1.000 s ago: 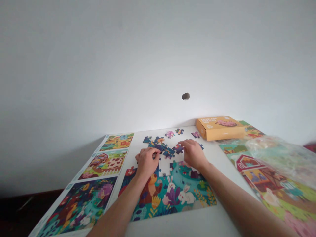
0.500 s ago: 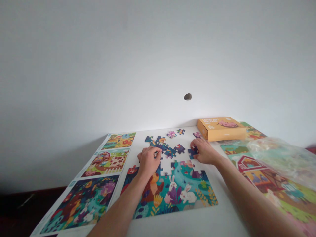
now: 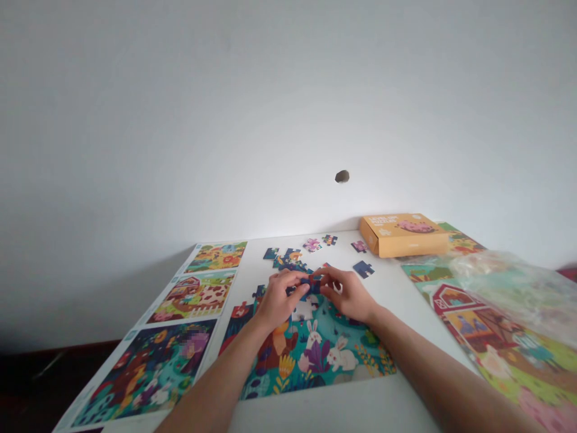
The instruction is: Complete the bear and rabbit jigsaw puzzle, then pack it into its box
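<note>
Head view, and the action is right at the fingertips: a dark blue jigsaw piece [image 3: 312, 285] is now up between both hands, held just above the half-built puzzle [image 3: 311, 355]. The left hand [image 3: 280, 297] and the right hand [image 3: 349, 294] have come together, fingers curled and pinching from either side, with the knuckles almost meeting. Those fingers hide most of the piece, so I can't tell whether it's one piece or two.

A moment ago the hands were well apart, the right one out by a loose piece. Now they're working as a pair, and the puzzle's white gap sits right under the left hand's fingers.

Just beyond the fingertips lies a cluster of joined pieces [image 3: 286, 255]. Off past the right hand, a lone blue piece [image 3: 363, 269] sits on the white table [image 3: 387, 403], and a pink piece [image 3: 359, 246] lies farther out. Beyond that is the orange box [image 3: 403, 236].

Farther right of the right hand, a clear plastic bag [image 3: 509, 288] lies over a barn picture sheet [image 3: 478, 337]. Left of the left hand, a column of picture sheets [image 3: 192, 296] runs along the table edge.
</note>
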`<action>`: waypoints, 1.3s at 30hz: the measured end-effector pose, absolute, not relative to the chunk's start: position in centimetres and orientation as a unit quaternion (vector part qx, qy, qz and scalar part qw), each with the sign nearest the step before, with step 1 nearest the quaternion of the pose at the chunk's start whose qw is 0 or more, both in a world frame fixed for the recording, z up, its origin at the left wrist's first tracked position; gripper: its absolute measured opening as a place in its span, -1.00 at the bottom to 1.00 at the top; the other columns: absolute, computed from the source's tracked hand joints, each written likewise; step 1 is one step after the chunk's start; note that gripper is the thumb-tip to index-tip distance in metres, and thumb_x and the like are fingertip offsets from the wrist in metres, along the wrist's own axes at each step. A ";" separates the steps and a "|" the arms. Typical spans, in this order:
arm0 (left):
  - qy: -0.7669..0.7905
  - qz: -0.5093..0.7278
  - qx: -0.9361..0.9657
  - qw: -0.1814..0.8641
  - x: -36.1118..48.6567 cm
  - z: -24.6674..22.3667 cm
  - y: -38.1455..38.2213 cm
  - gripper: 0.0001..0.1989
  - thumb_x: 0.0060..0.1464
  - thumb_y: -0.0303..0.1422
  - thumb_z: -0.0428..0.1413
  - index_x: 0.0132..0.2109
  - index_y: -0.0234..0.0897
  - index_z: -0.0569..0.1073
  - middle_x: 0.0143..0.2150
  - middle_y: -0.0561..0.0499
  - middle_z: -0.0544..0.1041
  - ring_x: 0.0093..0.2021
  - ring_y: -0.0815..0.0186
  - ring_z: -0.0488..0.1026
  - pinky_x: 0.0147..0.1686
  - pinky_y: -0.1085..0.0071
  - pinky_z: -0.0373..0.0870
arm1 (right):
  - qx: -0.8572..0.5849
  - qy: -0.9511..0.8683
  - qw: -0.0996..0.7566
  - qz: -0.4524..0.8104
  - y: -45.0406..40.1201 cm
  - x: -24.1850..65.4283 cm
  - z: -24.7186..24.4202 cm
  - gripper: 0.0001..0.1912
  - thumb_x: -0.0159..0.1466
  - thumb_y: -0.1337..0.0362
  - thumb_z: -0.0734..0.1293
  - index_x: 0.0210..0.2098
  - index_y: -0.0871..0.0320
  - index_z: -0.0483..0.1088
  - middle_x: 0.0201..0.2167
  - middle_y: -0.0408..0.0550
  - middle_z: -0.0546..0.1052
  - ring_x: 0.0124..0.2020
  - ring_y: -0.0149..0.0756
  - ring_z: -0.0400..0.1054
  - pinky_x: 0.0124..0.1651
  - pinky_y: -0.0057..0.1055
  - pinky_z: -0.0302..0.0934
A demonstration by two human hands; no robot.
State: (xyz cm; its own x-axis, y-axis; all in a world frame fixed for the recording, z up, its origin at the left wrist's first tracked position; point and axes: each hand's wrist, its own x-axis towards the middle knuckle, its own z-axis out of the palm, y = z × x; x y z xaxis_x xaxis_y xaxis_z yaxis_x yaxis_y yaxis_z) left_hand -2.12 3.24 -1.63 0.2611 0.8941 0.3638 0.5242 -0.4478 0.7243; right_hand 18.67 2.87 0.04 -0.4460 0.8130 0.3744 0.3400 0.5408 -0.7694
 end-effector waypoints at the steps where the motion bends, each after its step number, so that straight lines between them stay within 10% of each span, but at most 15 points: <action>1: 0.474 0.395 0.749 0.240 -2.2 -1.7 3.3 -0.79 0.11 -0.25 0.10 -0.14 -0.21 0.51 -0.25 -0.02 0.55 -0.25 0.27 0.51 -0.14 0.33 0.42 | -0.356 -0.801 0.378 0.298 2.9 18.9 0.1 -0.61 0.18 0.39 0.29 0.01 0.09 0.36 -0.38 -0.17 0.52 -0.42 -0.41 0.29 -0.31 -0.47 0.17; 15: 0.502 0.317 0.787 0.167 -2.4 0.1 2.6 -0.85 0.03 -0.30 0.09 -0.45 -0.19 0.48 -0.47 0.06 0.56 -0.24 0.22 0.46 -0.02 0.23 0.25 | -0.432 -0.764 0.343 0.334 2.9 17.6 -0.9 -0.84 0.16 0.23 0.38 -0.26 0.11 0.51 -0.40 -0.16 0.54 -0.41 -0.39 0.32 -0.31 -0.47 0.17; 39: 0.539 0.227 0.811 0.034 -2.7 -0.2 2.6 -0.86 -0.06 -0.36 0.16 -0.53 -0.24 0.41 -0.11 -0.02 0.45 -0.03 0.08 0.29 -0.04 0.07 0.08 | -0.369 -0.870 0.259 0.200 2.8 17.7 -1.2 -0.90 0.17 0.19 0.41 -0.31 0.02 0.53 -0.31 -0.10 0.44 -0.17 -0.26 0.28 -0.09 -0.32 0.03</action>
State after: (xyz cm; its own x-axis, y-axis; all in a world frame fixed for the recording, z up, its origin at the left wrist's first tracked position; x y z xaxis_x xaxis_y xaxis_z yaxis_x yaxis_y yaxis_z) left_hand -2.68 2.59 -0.23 0.3161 0.8889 0.3316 0.8583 -0.4168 0.2992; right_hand 17.74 2.76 -1.24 -0.5934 0.7454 0.3039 0.5378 0.6480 -0.5393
